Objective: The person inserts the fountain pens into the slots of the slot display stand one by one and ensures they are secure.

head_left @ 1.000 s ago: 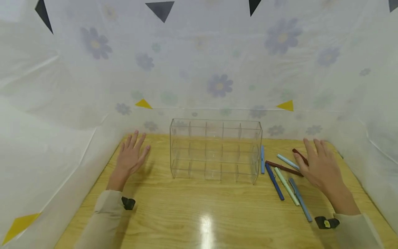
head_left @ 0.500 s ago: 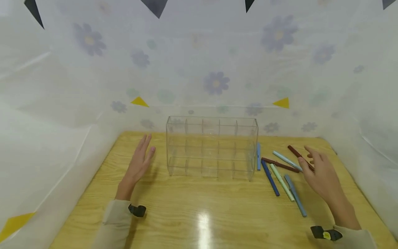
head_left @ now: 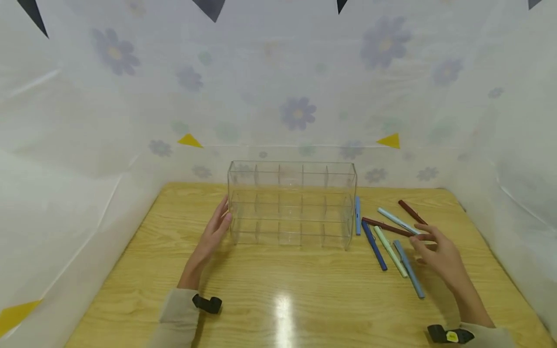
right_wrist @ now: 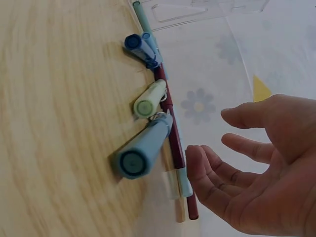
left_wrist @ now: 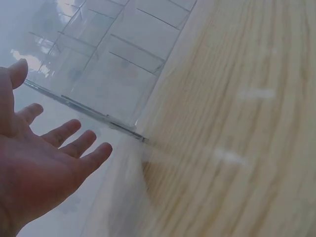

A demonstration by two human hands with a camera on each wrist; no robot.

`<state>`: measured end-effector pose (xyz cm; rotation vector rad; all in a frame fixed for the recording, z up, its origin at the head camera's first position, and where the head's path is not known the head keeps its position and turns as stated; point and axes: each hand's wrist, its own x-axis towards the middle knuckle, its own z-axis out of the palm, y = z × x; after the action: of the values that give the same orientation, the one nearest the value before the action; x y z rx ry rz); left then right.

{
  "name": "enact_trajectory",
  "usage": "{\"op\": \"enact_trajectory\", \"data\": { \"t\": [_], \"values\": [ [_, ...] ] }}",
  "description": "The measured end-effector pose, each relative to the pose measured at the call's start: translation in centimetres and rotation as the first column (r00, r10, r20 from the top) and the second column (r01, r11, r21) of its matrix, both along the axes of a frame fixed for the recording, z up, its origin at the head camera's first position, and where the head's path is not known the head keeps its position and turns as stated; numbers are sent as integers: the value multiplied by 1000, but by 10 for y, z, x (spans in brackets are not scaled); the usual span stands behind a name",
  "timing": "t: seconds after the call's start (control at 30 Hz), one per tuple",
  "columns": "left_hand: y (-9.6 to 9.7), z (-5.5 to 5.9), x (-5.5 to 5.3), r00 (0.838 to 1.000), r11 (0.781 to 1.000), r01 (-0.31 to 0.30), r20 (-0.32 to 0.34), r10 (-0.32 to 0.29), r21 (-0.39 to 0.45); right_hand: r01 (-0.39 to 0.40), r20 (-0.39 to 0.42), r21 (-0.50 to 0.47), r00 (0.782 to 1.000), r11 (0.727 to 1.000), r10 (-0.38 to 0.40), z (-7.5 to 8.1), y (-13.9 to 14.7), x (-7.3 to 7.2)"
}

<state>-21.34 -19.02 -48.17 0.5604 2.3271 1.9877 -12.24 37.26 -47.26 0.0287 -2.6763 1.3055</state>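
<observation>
A clear plastic organizer [head_left: 290, 205] with several compartments stands upright mid-table. Beside its left wall is my left hand [head_left: 213, 234]; in the left wrist view the fingers [left_wrist: 96, 157] are spread and hold nothing. Whether they touch the wall I cannot tell. My right hand [head_left: 441, 253] hovers by the pens at right, its fingers loosely bent around nothing. Closest to it are a light blue pen [head_left: 398, 220], a dark red pen [head_left: 387, 226] and a grey-blue pen [head_left: 409, 268]. A second dark red pen [head_left: 411, 211] lies beyond the fingertips, partly hidden.
A pale green pen [head_left: 390, 251] and a dark blue pen [head_left: 374, 245] lie left of the grey-blue one. Along the organizer's right side rests a blue pen [head_left: 358, 215]. White flowered sheeting [head_left: 296, 96] encloses the wooden table [head_left: 243, 299] at the back and sides.
My left hand has moved right, up to the organizer's left side. The right hand has drawn back toward me and its fingers have bent. The whole head view has shifted slightly.
</observation>
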Motion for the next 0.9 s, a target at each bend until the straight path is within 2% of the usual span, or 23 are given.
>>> {"op": "enact_trajectory", "data": {
  "t": [0.13, 0.27, 0.43, 0.67, 0.9],
  "values": [
    [5, -6, 4, 995, 996, 63, 80, -68, 68, -10, 56, -11, 998, 1000, 10, -9, 4, -1],
    [4, -11, 4, 988, 989, 114, 91, -123, 94, -19, 75, 50, 997, 999, 16, -15, 1, -1],
    [2, -15, 2, 987, 988, 137, 71, -142, 76, -29, 116, 73, 993, 997, 20, -14, -4, -2],
    [-2, -22, 4, 985, 989, 146, 91, -148, 32, -19, 144, 202, 990, 979, -10, -9, -6, -5],
    [-4, -23, 3, 987, 991, 128, 92, -131, 35, -20, 198, 187, 980, 982, -18, -7, -10, -7]
  ]
}}
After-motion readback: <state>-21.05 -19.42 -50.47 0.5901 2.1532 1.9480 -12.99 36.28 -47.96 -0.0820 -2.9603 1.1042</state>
